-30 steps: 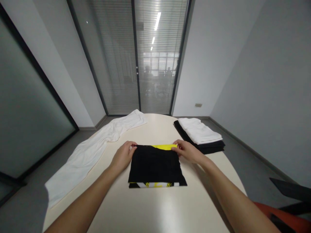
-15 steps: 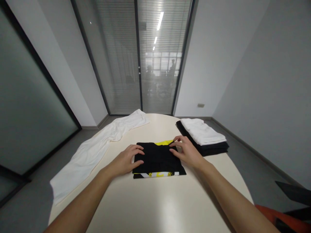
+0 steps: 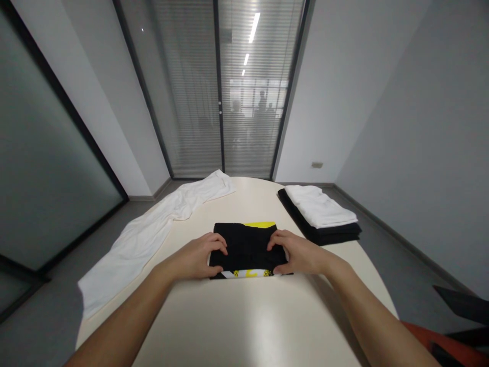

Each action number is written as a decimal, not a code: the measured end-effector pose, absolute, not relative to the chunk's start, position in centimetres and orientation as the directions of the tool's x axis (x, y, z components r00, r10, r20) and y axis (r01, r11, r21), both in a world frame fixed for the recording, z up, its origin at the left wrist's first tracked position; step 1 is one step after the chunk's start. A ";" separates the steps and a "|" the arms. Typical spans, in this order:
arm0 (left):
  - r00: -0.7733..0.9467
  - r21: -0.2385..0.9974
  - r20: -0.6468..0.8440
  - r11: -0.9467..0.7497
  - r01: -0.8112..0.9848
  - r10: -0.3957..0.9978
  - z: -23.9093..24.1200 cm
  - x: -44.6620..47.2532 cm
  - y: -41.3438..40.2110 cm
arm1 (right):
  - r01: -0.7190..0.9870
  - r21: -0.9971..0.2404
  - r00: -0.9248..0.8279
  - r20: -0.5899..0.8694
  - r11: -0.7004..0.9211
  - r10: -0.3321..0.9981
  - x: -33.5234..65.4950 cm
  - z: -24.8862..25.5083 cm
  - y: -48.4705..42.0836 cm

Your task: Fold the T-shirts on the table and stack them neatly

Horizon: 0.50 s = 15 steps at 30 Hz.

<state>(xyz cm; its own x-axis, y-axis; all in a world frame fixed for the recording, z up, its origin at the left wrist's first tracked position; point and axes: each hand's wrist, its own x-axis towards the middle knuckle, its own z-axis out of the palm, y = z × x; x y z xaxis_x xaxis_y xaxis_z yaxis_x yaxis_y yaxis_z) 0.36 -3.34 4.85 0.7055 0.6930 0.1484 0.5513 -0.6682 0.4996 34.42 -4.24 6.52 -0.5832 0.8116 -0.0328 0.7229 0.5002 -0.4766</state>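
- My left hand (image 3: 202,256) and right hand (image 3: 300,253) curl apart, either side of the folded garment (image 3: 246,247).
- Whether they grip, I can't tell.
- I'd press its layers evenly.

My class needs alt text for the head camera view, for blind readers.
The left hand and right hand touch opposite sides of folded black fabric with yellow and white showing, on a pale table. A long white cloth lies at left; at right, a folded white cloth tops a black stack.
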 end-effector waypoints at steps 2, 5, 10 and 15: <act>0.709 0.485 0.142 -0.673 0.559 0.691 4.9 0.5 -3.5 | 0.740 -0.455 -0.573 -0.041 0.495 0.819 34.3 6.6 -4.5; 0.709 0.471 0.129 -0.673 0.571 0.693 5.0 0.6 -3.7 | 0.750 -0.417 -0.575 -0.025 0.514 0.818 33.9 6.8 -4.8; 0.706 0.430 0.149 -0.688 0.585 0.693 4.7 0.6 -3.6 | 0.748 -0.345 -0.598 0.020 0.567 0.801 33.3 7.5 -4.9; 0.705 0.368 0.172 -0.709 0.602 0.688 4.5 0.9 -3.4 | 0.781 -0.330 -0.547 0.051 0.531 0.836 33.2 7.9 -4.7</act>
